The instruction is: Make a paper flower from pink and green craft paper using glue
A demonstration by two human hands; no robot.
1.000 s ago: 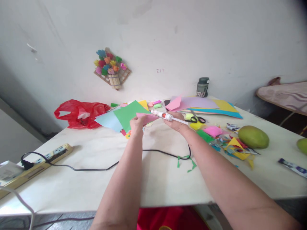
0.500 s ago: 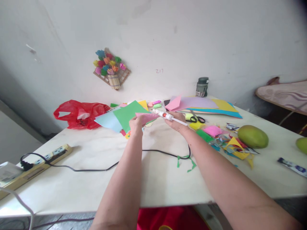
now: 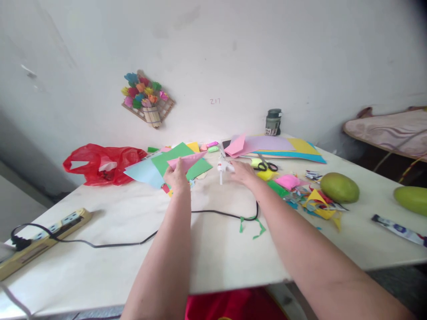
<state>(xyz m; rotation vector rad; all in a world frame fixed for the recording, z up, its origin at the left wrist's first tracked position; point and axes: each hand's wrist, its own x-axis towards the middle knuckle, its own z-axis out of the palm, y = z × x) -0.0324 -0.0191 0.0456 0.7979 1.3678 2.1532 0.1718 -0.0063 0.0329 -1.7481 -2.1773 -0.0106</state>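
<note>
My left hand pinches a folded pink paper above the green sheet. To its right, my right hand is at the white glue gun, its fingers closed around the handle side. A glue stick's white end sticks out of the gun toward me. The gun's nozzle points away toward the wall. A light blue sheet lies partly under the green one.
Black scissors, paper scraps, green mangoes and a tube are on the right. A red bag and power strip sit left. A black cord crosses the table.
The glue gun has turned from slanting across the pink paper to pointing away, and is apart from it. My left hand has shifted left with the paper. The camera view has turned slightly right.
</note>
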